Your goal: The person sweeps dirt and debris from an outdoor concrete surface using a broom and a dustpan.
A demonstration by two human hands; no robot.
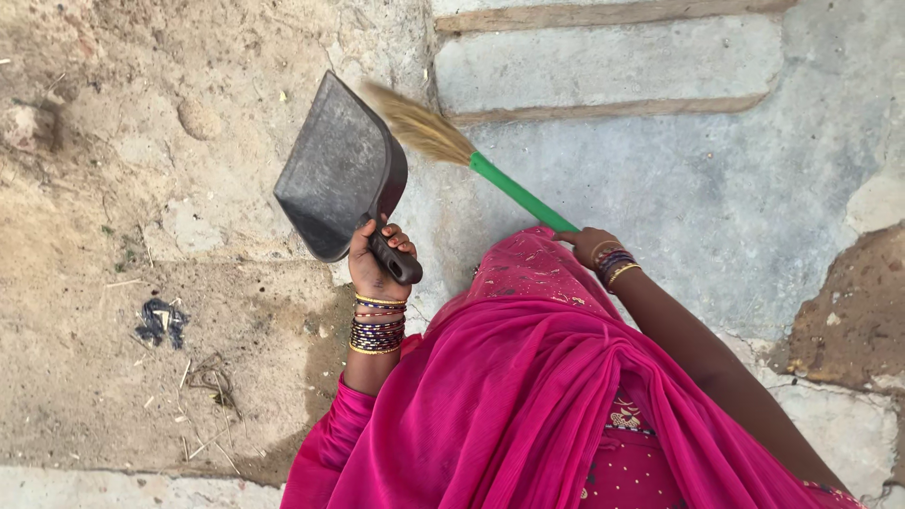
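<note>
L hand (375,267) grips dustpan (337,172); R hand (586,245) holds broom (471,160) beside it.

Seen from above, the left hand (375,264) grips a black dustpan (335,170), the right hand (589,245) a green-handled grass broom (452,151), over sandy ground (113,188).

No packages, labels, signs or screens show anywhere in this view.
</note>
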